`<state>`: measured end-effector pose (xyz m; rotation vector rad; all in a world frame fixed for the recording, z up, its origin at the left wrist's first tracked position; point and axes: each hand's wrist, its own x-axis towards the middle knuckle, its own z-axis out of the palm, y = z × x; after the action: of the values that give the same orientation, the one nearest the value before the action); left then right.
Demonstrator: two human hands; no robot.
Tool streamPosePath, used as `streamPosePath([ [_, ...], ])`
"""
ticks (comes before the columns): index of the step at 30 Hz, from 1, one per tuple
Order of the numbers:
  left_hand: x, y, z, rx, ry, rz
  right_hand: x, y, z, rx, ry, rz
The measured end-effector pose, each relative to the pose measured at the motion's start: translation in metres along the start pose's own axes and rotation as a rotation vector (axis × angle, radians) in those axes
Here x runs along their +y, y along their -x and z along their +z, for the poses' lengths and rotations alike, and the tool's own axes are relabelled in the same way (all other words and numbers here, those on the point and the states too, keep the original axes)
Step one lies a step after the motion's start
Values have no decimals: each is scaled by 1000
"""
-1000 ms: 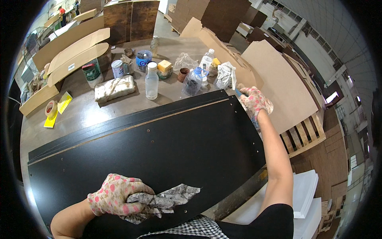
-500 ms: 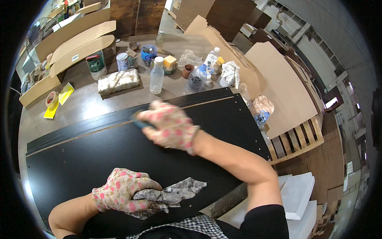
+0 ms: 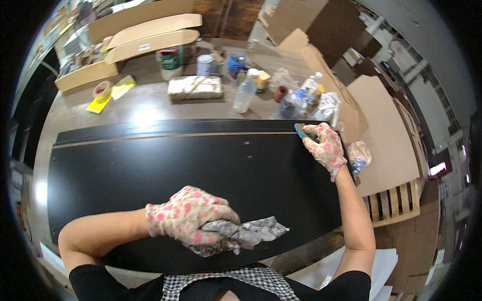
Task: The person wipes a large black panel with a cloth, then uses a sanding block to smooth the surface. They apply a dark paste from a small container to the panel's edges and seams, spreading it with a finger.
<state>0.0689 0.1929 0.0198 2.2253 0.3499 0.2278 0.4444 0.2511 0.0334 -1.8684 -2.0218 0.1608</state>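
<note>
Head view: black panel point(image 3: 201, 165) underlies both hands point(image 3: 193, 215) point(image 3: 326, 149).

Grey-brown worktable point(image 3: 135, 111); slatted pallet point(image 3: 394, 203) at right; bright patch point(image 3: 437, 168) beyond, perhaps window.

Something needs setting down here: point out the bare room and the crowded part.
Bare: tabletop between the yellow cards and the white wrapped bundle, down to the black panels; also the top panel beyond the gloved left hand. Crowded: tabletop from the clear bottle rightward to the crumpled wrapping.
</note>
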Motion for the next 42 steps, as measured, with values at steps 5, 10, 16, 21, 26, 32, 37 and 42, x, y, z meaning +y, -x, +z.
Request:
streamPosePath([
  [5, -6, 85, -17, 321, -4, -79, -117, -4, 37, -122, -75, -210],
  [10, -5, 225, -32, 423, 17, -312, -263, -22, 92, -232, -156, -463],
  [16, 8, 326, -29, 558, -20, -402, -435, -51, 177, -257, -157, -773],
  [21, 1, 337, -17, 622, -141, -270, -573, -61, 235, -394, -217, -875],
  [26, -1, 342, -14, 517, -185, -303, -587, -54, 220, -334, -346, -956],
  [32, -1, 342, -13, 515, -187, -298, -508, -55, 191, -437, -336, -867],
  [37, 1, 341, -15, 490, -219, -321, -528, -54, 202, -402, -293, -900],
  [42, 3, 339, -14, 584, -213, -297, -576, -59, 224, -399, -338, -1000],
])
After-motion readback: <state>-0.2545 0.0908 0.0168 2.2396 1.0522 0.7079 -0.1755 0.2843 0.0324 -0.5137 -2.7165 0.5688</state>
